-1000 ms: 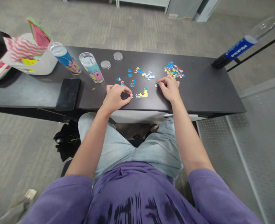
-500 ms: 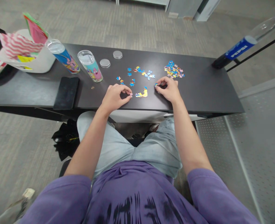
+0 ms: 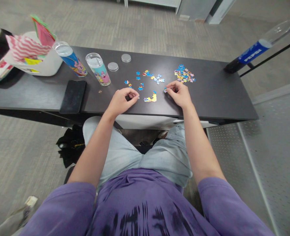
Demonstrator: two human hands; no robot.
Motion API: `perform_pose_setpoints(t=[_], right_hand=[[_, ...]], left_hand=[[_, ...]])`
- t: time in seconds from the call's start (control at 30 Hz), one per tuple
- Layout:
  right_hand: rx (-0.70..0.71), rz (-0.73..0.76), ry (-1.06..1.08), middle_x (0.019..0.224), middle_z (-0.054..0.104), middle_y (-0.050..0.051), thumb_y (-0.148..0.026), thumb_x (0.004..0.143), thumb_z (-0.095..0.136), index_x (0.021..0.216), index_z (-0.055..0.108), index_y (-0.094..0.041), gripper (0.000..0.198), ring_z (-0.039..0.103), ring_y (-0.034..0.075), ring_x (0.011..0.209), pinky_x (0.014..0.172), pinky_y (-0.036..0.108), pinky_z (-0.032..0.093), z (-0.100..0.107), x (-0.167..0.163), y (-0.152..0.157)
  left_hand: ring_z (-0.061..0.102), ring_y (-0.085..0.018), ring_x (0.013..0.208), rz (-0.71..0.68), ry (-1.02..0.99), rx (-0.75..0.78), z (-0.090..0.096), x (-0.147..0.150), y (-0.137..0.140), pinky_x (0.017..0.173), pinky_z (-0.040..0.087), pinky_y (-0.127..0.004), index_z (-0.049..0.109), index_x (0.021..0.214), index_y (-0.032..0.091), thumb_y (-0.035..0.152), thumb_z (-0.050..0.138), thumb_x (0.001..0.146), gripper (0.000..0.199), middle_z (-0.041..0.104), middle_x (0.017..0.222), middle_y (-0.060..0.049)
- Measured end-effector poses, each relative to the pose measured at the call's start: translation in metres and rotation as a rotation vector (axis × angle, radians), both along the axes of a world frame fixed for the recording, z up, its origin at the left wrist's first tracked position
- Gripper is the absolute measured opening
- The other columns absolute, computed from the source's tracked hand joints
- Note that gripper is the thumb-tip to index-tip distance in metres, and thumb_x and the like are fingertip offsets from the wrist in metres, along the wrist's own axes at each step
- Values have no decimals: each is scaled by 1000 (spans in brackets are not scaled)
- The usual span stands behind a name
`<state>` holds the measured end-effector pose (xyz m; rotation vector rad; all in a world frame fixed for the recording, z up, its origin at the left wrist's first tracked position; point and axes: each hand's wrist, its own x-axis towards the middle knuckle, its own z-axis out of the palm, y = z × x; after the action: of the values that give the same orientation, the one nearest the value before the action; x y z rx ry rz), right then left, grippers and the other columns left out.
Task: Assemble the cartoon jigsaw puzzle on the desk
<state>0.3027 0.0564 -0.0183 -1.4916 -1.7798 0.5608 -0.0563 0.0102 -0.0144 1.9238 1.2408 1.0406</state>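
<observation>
My left hand pinches a small puzzle piece, mostly hidden by the fingertips. Just right of it lies a joined L-shaped puzzle section, yellow with some blue. My right hand holds a blue puzzle piece between thumb and fingers, to the right of that section. Beyond the hands are a joined strip of pieces, several loose blue pieces and a small blue-and-red cluster. A heap of mixed pieces lies past my right hand.
Two clear-topped printed canisters stand on the left of the dark table, near two silver lids. A black phone lies by the front edge. A white basket sits far left; a Pepsi bottle stands at the right.
My left fingers have closed further over their piece, which shows less now. My right hand is nearly still, keeping its piece. The whole view has shifted slightly.
</observation>
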Motion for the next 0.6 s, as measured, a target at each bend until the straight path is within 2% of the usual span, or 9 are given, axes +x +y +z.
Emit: perform_pose_setpoints(t=[0.13,0.3,0.43,0.6], right_hand=[[-1,-8,1,108,94,7,-32,97,80,107,85,-31,12,80,31,94,101,51,69,-1,0,1],[8,-5,-7,109,94,7,-33,98,80,109,86,-31,12,79,31,93,99,51,69,-2,2,2],[16,16,-10,109,94,9,-34,98,79,108,87,-30,14,79,32,93,98,52,68,-2,3,3],[7,-6,-25,110,94,7,-33,98,79,108,88,-31,14,78,31,92,96,49,67,-2,3,3]], left_hand=[[91,-29,110,46,-79,-35,-1,1,0,111,73,-45,87,106,27,50,87,106,23,98,115,-10],[93,-27,105,32,-146,-54,-5,0,1,108,71,-43,82,119,27,49,91,106,27,97,108,-8],[91,-26,102,24,-146,-34,-6,-1,2,102,71,-40,85,124,26,44,88,105,26,97,109,-7],[92,-28,112,47,-104,-56,-5,0,3,109,72,-43,91,121,26,42,88,104,23,99,117,-9]])
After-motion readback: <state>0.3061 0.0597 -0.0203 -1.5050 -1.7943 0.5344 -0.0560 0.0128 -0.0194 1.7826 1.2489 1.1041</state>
